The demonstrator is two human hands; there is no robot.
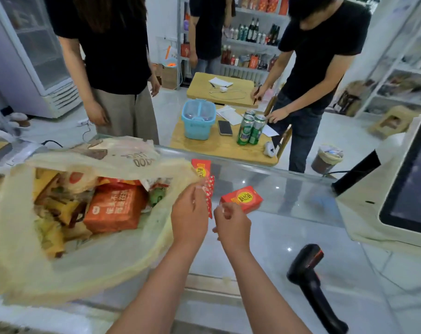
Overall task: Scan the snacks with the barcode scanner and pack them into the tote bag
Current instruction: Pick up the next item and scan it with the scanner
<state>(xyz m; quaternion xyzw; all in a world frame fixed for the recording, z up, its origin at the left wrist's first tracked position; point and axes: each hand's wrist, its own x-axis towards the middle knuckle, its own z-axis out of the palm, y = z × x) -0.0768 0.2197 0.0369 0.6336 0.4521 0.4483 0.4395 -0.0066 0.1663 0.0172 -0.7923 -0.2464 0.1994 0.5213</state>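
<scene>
**Packing a packet, two boxes left on the table**

The left hand (190, 209) pinches a small red spotted packet (210, 189) at the rim of the tote bag (84, 256), which gapes open at nine o'clock, already crowded with snacks, among them an orange pack (115, 208). The right hand (232, 221) sits just beside the left, fingers loosely curled; I cannot tell whether it holds anything. The step looks like packing: the packet is at the mouth, not yet inside.

A red box (242, 197) lies on the table (288, 227) at one o'clock of the right hand, and a second red box (201, 168) at twelve o'clock, behind the bag's rim. The barcode scanner (309, 278) lies untouched at five o'clock. Next, probably: drop the packet in, take up the scanner, and turn a box's barcode toward it.
</scene>
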